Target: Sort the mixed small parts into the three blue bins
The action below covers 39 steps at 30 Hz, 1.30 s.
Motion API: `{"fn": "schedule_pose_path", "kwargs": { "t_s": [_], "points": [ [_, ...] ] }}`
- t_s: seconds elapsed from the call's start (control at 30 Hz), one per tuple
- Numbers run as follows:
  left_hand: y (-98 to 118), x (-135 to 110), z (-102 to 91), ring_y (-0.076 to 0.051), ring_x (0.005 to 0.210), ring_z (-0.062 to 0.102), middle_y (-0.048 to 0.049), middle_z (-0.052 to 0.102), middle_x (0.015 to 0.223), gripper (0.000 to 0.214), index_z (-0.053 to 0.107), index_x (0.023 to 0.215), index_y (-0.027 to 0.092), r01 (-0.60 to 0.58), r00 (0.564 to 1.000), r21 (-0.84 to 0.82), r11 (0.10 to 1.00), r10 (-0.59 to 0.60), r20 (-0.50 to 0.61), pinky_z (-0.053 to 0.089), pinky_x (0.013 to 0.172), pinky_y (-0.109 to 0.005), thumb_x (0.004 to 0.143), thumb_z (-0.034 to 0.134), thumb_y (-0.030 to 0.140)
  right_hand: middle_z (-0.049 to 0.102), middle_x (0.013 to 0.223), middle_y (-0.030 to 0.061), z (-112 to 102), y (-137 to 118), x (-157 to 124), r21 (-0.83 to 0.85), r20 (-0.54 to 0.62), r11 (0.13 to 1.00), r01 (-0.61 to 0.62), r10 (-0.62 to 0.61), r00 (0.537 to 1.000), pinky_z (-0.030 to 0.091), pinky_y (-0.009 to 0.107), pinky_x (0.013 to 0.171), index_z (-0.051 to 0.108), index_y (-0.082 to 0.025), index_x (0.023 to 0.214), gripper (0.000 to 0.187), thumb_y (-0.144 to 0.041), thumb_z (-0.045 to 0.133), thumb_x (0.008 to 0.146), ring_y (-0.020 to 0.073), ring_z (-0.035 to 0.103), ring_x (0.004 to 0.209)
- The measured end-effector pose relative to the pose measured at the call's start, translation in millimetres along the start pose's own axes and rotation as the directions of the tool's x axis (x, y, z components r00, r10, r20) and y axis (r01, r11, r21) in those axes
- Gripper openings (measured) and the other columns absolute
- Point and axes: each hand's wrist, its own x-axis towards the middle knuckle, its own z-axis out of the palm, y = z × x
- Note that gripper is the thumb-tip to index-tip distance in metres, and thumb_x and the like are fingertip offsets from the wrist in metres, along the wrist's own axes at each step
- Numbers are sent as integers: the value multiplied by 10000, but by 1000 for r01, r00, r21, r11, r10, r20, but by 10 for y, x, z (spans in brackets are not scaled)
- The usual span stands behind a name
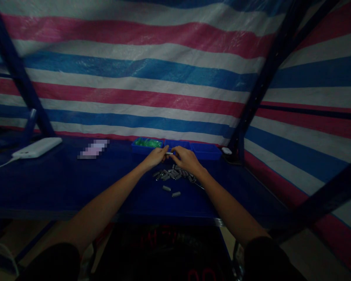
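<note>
My left hand (pixel 156 157) and my right hand (pixel 187 159) meet above the dark blue table (pixel 61 183), fingertips pinched together on a small pale metal cylinder (pixel 169 153) held between them. Just below the hands lies a loose pile of several small grey metal cylinders (pixel 172 175), with two strays (pixel 171 191) nearer me. Behind the hands stands a row of blue trays (pixel 206 152); the leftmost tray (pixel 148 143) holds green pieces.
A white power bank (pixel 38 147) with a cable lies at the table's left rear. A blurred pale object (pixel 93 149) lies beside it. A small white round thing (pixel 226 150) sits by the dark rack post (pixel 251 105). Striped tarpaulin hangs behind.
</note>
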Motion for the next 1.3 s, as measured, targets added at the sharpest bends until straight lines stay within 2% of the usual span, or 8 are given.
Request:
{"fn": "schedule_pose_path", "kwargs": {
  "t_s": [0.17, 0.27, 0.37, 0.5, 0.73, 0.97, 1.13, 1.3],
  "points": [
    [45, -44, 13, -97, 423, 414, 12, 409, 428, 601, 495, 558, 156, 12, 1000, -7, 1000, -12, -5, 340, 461, -221, 867, 158, 545, 605, 746, 41, 30, -20, 17, -18, -20, 996, -82, 82, 996, 344, 239, 617, 528, -172, 792, 252, -279, 332, 908, 142, 554, 691],
    [-33, -37, 23, -130, 535, 502, -14, 519, 538, 448, 581, 694, 148, -103, 995, 249, 963, 104, 10, 388, 542, -240, 871, 284, 433, 608, 768, 53, 25, 37, 5, 47, -144, 990, -135, 141, 980, 362, 245, 625, 508, -165, 865, 228, -283, 318, 906, 154, 564, 704],
    [-113, -31, 20, -158, 754, 562, -33, 615, 792, 209, 618, 906, 190, -337, 941, 459, 822, 279, 191, 405, 701, -255, 803, 439, 220, 605, 872, 93, -31, 124, 20, 141, -393, 974, -179, 221, 893, 391, 263, 652, 458, -140, 1022, 267, -308, 288, 904, 175, 575, 752],
    [-117, -45, -28, -166, 862, 557, -37, 599, 906, 287, 631, 976, 246, -422, 887, 507, 752, 227, 401, 392, 773, -246, 775, 458, 135, 595, 909, 130, -118, 210, 151, 166, -552, 932, -322, 358, 753, 406, 296, 683, 400, -111, 1127, 361, -311, 185, 916, 202, 583, 781],
    [-132, -27, -151, -184, 826, 529, -37, 563, 855, 152, 605, 838, 201, -382, 914, 636, 670, 174, 366, 388, 714, -243, 708, 613, 280, 643, 790, 100, -49, 316, 150, -83, -155, 888, -453, 438, 886, 413, 290, 671, 485, -132, 1115, 362, -371, 445, 845, 219, 600, 761],
    [-236, 22, -123, -184, 799, 537, -48, 598, 827, 132, 611, 786, 189, -341, 930, 587, 734, 170, 327, 386, 736, -255, 741, 561, 302, 621, 702, 12, 127, 215, 10, 92, 71, 968, -233, 227, 971, 388, 229, 591, 551, -180, 1032, 252, -326, 477, 840, 138, 566, 637],
    [-163, 43, -124, -168, 749, 546, -39, 619, 770, 243, 601, 760, 160, -260, 961, 454, 852, 182, 209, 401, 719, -253, 814, 423, 318, 609, 815, 18, 223, 110, 4, 127, 87, 992, -13, 2, 996, 391, 228, 643, 535, -184, 1049, 260, -240, 554, 796, 128, 554, 710],
    [-87, 60, -135, -153, 686, 536, -17, 611, 701, 341, 588, 715, 147, -212, 972, 289, 934, 170, 163, 408, 656, -242, 834, 367, 378, 596, 874, 44, 183, 77, 8, 71, 3, 997, 33, -34, 999, 389, 236, 688, 549, -165, 954, 146, -219, 522, 821, 142, 548, 785]
  ]
}}
